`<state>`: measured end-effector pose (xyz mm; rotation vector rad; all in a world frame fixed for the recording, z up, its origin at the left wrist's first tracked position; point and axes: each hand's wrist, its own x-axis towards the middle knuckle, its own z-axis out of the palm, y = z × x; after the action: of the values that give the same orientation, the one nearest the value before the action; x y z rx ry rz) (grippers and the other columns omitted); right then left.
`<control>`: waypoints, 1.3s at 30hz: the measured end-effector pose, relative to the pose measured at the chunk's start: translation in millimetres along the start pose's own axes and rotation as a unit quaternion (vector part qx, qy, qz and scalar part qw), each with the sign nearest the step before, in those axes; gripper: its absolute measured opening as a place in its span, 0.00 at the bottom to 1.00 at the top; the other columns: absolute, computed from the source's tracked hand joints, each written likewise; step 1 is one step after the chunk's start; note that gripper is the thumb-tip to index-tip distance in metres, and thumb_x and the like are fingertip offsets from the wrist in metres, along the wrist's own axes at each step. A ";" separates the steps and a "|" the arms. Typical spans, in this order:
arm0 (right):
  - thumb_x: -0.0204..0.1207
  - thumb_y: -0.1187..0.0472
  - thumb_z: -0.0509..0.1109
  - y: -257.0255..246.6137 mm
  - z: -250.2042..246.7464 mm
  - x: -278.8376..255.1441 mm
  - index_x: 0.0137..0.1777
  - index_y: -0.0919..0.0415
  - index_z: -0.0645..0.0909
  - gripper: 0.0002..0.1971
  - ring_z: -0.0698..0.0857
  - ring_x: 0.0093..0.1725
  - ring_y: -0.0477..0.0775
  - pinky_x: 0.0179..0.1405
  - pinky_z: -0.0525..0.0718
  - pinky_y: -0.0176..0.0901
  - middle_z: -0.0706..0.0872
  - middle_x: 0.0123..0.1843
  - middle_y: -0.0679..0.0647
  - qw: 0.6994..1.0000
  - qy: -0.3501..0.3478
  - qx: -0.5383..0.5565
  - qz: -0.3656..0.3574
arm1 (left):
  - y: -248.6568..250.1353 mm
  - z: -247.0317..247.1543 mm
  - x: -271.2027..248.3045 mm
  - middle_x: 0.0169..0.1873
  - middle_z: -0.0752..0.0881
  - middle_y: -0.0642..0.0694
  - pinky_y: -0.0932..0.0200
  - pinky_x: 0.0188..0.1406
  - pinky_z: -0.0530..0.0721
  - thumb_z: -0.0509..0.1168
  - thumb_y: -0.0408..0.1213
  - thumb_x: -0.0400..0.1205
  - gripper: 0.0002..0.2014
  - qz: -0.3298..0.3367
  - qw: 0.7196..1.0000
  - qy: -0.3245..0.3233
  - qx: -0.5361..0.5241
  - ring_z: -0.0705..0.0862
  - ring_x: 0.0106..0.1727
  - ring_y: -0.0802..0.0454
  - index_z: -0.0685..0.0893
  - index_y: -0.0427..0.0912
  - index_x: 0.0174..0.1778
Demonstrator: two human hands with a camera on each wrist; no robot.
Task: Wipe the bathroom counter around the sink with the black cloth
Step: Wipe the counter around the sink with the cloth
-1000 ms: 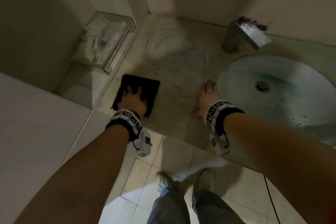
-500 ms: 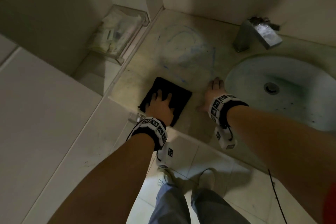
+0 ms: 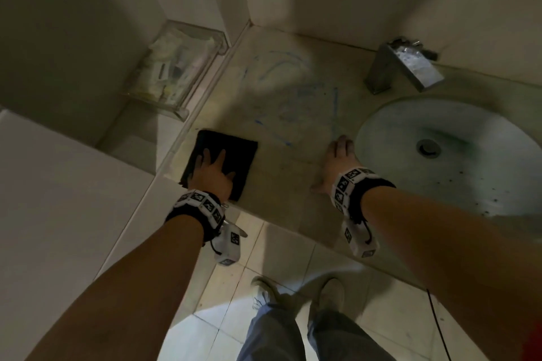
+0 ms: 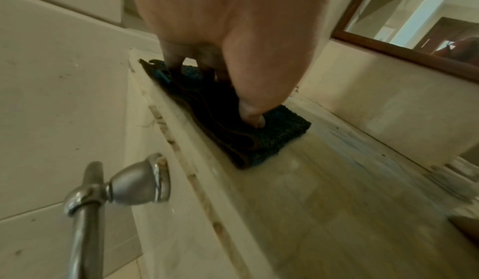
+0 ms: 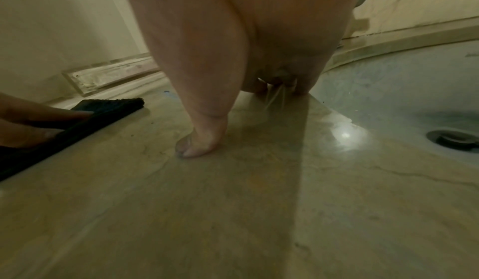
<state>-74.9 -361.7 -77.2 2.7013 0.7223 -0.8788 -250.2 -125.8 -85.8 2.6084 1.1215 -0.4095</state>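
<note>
A folded black cloth (image 3: pixel 231 152) (image 4: pixel 274 133) (image 5: pixel 103 109) lies flat on the beige counter (image 3: pixel 281 184) at its front left corner. My left hand (image 3: pixel 212 171) presses down on it with spread, straight fingers; the thumb (image 4: pixel 252 111) rests on the cloth's near part. My right hand (image 3: pixel 337 161) lies flat on the bare counter (image 5: pixel 233 201), fingers together, just left of the sink basin's (image 3: pixel 440 161) rim, with the thumb (image 5: pixel 199 140) spread aside. Blue smeared marks (image 3: pixel 293 91) cover the counter behind both hands.
A square chrome faucet (image 3: pixel 404 67) stands behind the sink basin (image 5: pixel 401 99). A clear tray of toiletries (image 3: pixel 176 70) sits on a lower ledge left of the counter. A chrome rail (image 4: pixel 85 211) is mounted on the tiled wall below the counter's left end. Below are floor tiles and my feet.
The left hand slid the cloth right along the front edge, then back left to the corner. The right hand stayed planted beside the sink.
</note>
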 end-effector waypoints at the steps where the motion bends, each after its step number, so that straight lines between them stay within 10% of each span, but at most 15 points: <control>1: 0.60 0.26 0.74 -0.2 0.5 1.1 0.83 0.69 0.32 0.72 0.41 0.84 0.71 0.84 0.51 0.59 0.34 0.84 0.69 1.000 0.000 -0.003 0.000 | -3.1 -1.4 5.0 0.86 0.49 0.43 0.37 0.80 0.61 0.62 0.51 0.84 0.34 -0.003 1.000 -0.001 0.000 0.49 0.85 0.41 0.55 0.58 0.85; 21: 0.58 0.31 0.79 -0.8 -11.3 -5.5 0.82 0.70 0.30 0.73 0.39 0.84 0.72 0.84 0.51 0.61 0.34 0.84 0.70 0.999 -0.010 0.027 -0.015 | -0.2 -25.6 23.7 0.78 0.69 0.44 0.34 0.67 0.70 0.64 0.45 0.82 0.25 -0.078 0.994 0.068 -0.022 0.66 0.75 0.40 0.73 0.52 0.78; 31: 0.57 0.32 0.80 -1.4 -15.7 -8.3 0.82 0.69 0.30 0.74 0.39 0.84 0.71 0.84 0.50 0.60 0.33 0.84 0.69 0.999 -0.021 0.024 -0.009 | 5.4 -34.3 20.8 0.58 0.81 0.33 0.41 0.50 0.80 0.63 0.26 0.77 0.08 -0.048 0.991 0.118 -0.047 0.77 0.60 0.33 0.87 0.33 0.48; 39: 0.58 0.31 0.79 -2.0 -18.7 -12.5 0.83 0.68 0.30 0.74 0.38 0.84 0.70 0.84 0.48 0.58 0.33 0.84 0.67 0.999 -0.024 0.024 -0.005 | -8.5 -46.9 20.7 0.61 0.83 0.33 0.42 0.55 0.80 0.60 0.26 0.78 0.17 -0.047 0.978 0.169 -0.111 0.78 0.62 0.35 0.85 0.34 0.62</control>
<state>-75.4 -358.5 -54.9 2.7102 0.7141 -0.9727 -235.8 -89.9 -51.1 2.4891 1.3128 0.1458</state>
